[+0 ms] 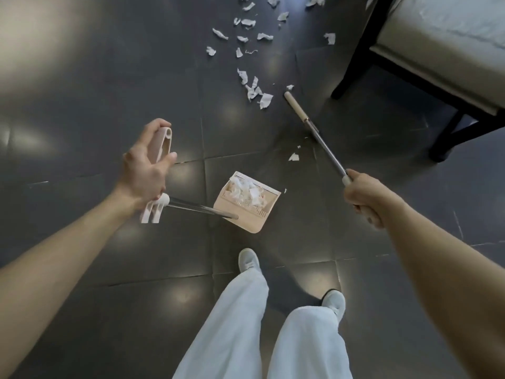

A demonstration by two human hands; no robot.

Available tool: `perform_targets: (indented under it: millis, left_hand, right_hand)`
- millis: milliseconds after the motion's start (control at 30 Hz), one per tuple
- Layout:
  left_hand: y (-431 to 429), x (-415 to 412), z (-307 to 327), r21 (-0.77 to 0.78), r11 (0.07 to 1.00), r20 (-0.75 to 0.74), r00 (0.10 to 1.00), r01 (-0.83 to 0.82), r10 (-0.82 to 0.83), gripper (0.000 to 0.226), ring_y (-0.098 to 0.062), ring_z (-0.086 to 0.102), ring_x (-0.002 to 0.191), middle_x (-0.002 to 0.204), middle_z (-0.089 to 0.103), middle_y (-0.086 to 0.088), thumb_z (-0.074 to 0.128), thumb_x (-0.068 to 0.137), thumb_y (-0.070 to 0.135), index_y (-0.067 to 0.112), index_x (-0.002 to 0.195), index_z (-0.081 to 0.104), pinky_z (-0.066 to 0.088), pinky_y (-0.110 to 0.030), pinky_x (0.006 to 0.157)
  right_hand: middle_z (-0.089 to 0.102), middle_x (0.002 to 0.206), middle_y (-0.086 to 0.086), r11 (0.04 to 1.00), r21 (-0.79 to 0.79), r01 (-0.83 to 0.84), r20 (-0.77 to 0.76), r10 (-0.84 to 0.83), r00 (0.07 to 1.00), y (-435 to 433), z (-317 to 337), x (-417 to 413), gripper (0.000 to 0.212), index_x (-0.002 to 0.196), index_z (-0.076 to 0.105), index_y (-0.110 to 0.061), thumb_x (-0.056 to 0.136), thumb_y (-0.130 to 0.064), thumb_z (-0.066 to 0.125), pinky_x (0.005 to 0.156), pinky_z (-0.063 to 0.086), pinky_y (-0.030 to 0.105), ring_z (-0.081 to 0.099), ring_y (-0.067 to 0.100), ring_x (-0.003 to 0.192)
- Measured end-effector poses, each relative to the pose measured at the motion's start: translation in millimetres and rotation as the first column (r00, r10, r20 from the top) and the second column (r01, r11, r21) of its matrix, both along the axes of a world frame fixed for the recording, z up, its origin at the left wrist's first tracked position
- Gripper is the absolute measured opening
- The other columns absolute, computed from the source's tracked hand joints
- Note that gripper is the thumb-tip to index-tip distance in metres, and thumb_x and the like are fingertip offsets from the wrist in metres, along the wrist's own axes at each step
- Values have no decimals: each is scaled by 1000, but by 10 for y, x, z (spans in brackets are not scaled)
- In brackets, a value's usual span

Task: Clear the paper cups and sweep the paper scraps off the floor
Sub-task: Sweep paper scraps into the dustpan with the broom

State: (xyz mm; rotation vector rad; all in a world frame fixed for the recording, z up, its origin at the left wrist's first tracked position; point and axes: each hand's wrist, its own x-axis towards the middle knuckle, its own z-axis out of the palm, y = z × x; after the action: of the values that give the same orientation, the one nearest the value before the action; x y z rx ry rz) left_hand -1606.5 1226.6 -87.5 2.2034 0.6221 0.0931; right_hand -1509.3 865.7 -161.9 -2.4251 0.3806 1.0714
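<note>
Two hands are in use, and I treat each as a separate tool. My left hand [147,165] has its fingers curled round the pale handle [164,140] of the dustpan [246,209]. The pan sits tilted at the end of its metal rod with a load of paper in it, and I cannot tell whether it is clear of the floor [109,77]. My right hand [364,199] is clamped round the broom pole [325,146], whose far end lies just beside the nearest paper scraps [255,93]. I cannot make out a broom head from this view. More scraps lie scattered farther off, beside the chair [437,50], and a few small ones lie near the pole. No paper cups are in view.

Procedure, as I judge it:
1. Set the pan lip flat on the floor, mouth toward the scraps.
2. Keep the pan level so that the load does not spill.
3. Use short, light strokes, since thin paper is likely to flutter.
4. Gather the far scatter inward before the final pass.
</note>
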Motion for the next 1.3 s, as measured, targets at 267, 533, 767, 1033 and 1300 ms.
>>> perform_targets:
  millis: [267,533,767,1033,1300]
  left_hand:
    - [700,-24,-147,-68,997,-62,998,21,-25,51,-20,36,31,65,43,-5,55,92,5,55,101,49,38,-27,36]
    - [823,154,-158,-39,985,-123,978,165,-169,48,-27,41,41,64,46,-2,58,90,9,54,104,50,39,-26,40]
    - [706,262,-164,41,955,-101,952,293,-288,39,-20,50,53,83,57,-2,61,90,11,35,120,53,45,-30,58]
    - [780,325,-83,98,941,-88,944,325,-317,43,-23,53,77,97,60,0,60,87,7,29,123,52,36,-2,58]
    - [729,375,-59,51,914,-105,912,403,-397,44,-23,54,68,90,61,-2,59,88,10,45,112,50,46,-27,66]
  right_hand:
    - [57,75,8,998,10,-70,-175,70,982,544,-205,-32,77,148,29,-36,80,-1,41,38,38,17,47,16,44]
    - [61,73,7,996,53,-67,-215,76,974,757,61,-272,65,148,33,-30,87,-8,41,47,42,26,48,16,50]
    - [50,57,1,971,220,-93,-392,176,903,1058,451,-929,64,151,24,-30,91,-8,34,37,39,20,43,14,42]
    - [46,64,11,977,205,56,-353,20,935,659,907,-1067,83,147,27,-43,80,4,41,37,37,21,40,15,39]
    - [52,56,8,990,83,114,-223,-93,970,615,762,-1091,70,150,24,-35,88,-6,37,42,41,24,44,19,40]
